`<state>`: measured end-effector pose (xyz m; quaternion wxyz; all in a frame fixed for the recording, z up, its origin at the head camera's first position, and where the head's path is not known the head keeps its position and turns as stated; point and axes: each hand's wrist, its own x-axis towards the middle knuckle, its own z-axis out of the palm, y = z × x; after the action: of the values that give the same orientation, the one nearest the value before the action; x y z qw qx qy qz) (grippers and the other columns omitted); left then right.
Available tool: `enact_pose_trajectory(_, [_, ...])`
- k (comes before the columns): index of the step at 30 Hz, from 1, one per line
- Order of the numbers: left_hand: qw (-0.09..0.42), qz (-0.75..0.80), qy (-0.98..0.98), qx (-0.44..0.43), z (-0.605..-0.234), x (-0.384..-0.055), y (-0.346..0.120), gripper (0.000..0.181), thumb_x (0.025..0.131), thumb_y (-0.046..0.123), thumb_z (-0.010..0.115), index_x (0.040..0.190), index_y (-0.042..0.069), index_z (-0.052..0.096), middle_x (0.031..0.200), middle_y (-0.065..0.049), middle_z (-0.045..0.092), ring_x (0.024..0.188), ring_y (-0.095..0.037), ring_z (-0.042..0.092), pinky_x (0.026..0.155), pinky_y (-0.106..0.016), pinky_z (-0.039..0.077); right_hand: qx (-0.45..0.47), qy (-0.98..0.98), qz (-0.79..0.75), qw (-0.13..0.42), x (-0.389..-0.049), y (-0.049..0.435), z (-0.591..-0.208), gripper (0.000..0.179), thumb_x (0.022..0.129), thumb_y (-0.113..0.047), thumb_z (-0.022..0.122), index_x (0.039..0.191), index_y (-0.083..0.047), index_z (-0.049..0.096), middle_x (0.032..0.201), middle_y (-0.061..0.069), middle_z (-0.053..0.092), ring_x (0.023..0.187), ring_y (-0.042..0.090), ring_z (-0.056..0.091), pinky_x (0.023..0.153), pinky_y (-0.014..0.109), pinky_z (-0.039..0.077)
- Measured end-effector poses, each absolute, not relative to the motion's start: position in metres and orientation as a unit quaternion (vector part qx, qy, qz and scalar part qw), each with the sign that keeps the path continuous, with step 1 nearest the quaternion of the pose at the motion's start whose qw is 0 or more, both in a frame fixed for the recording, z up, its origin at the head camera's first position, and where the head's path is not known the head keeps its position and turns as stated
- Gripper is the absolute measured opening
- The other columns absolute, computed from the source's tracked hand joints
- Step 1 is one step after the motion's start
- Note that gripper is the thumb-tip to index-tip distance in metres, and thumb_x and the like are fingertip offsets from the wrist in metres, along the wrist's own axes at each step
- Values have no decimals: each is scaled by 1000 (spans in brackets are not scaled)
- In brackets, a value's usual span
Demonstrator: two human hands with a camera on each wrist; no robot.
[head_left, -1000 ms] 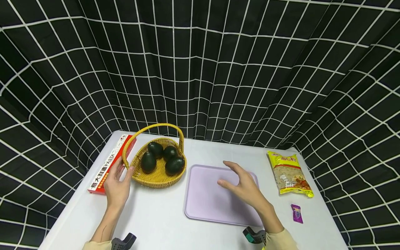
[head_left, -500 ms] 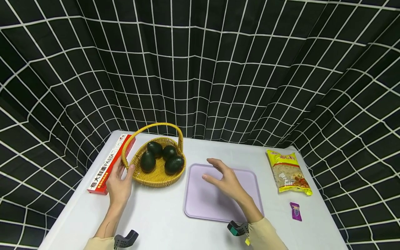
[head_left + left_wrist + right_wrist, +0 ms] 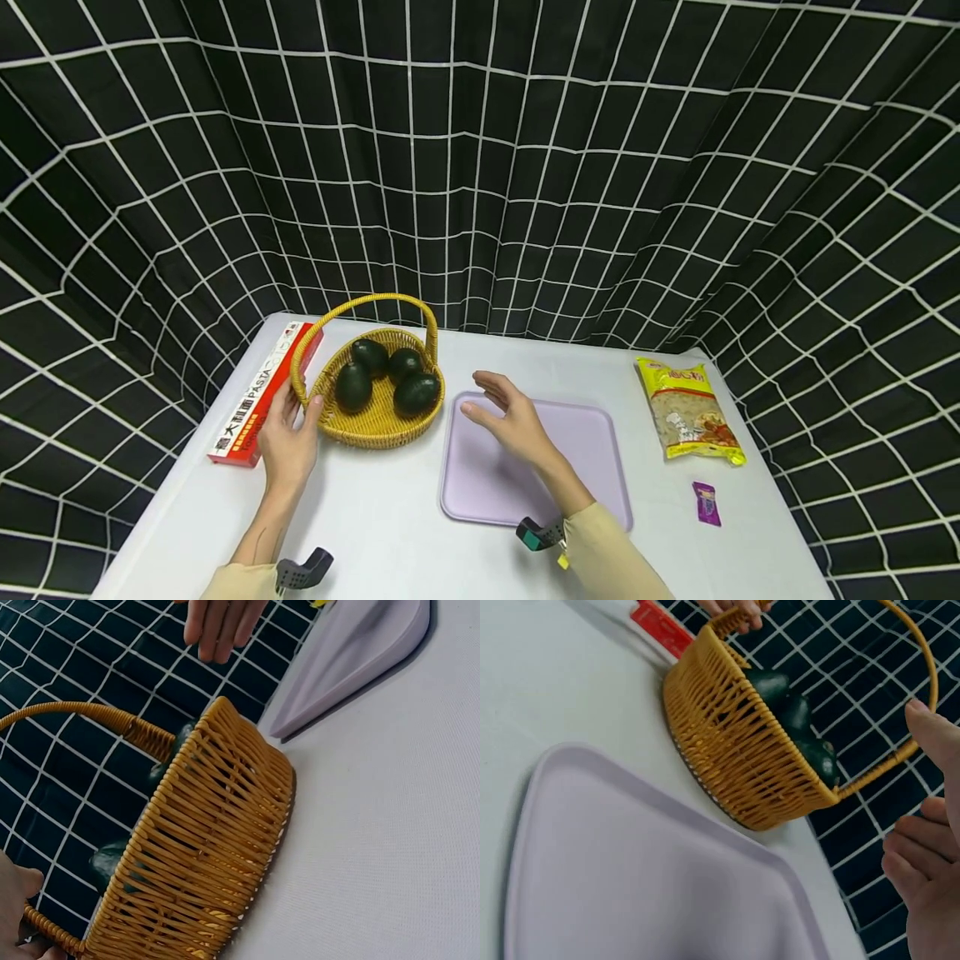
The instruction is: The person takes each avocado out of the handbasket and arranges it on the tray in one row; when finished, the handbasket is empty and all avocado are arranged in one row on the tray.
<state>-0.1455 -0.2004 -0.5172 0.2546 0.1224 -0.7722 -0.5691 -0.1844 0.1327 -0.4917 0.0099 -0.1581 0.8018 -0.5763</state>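
A yellow wicker basket with a tall arched handle stands on the left half of the table. Several dark green avocados lie in it. My left hand grips the handle's left foot, thumb on the near side and fingertips showing behind it in the right wrist view. Over the left part of a lilac tray, my right hand hovers with fingers extended and thumb apart, holding nothing. In the right wrist view its thumb overlaps the handle's right side.
A red and white pasta box lies left of the basket, partly behind my left hand. On the right lie a yellow food bag and a small purple wrapped candy. Black gridded curtain closes the back and sides.
My right hand has moved left across the tray, closer to the basket. My left hand stays at the handle's foot, and the basket has not visibly moved on the table.
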Motion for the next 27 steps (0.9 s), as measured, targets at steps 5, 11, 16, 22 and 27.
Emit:
enact_pose_trajectory(5, [265,-562,-774,127,-516,-146,-200,55,99,8,71,149,-4,50,149,-27,57,139,-40,55,115,-19,47,-150,779,-608,15,-196,123,-496,61,94,-12,79,147,1,52,152,19,55,146,34,50,124,36,43])
enact_pose_trajectory(11, [266,-565,-771,122,-515,-146,-200,51,98,4,71,146,-5,53,145,-29,59,138,-41,55,107,-5,45,-147,759,-635,11,-204,114,-500,63,92,-7,79,147,4,51,153,22,54,146,37,49,123,38,43])
enact_pose_trajectory(16, [255,-560,-778,129,-516,-147,-200,52,100,6,70,147,-3,52,148,-27,58,140,-39,55,113,-19,47,-137,747,-650,8,-208,105,-503,63,90,-5,81,146,4,53,151,24,55,145,38,50,123,38,44])
enact_pose_trajectory(22, [249,-555,-783,135,-517,-146,-201,52,101,8,68,149,-3,50,150,-25,56,141,-39,53,115,-22,47,-114,741,-662,15,-214,96,-504,63,88,-5,83,144,5,55,149,23,57,143,37,53,121,38,45])
enact_pose_trajectory(27, [251,-548,-786,138,-517,-146,-201,51,101,7,68,148,-2,51,149,-24,57,140,-38,55,113,-22,47,-104,742,-662,24,-216,92,-509,64,87,-5,84,143,4,55,150,24,56,143,38,52,122,41,45])
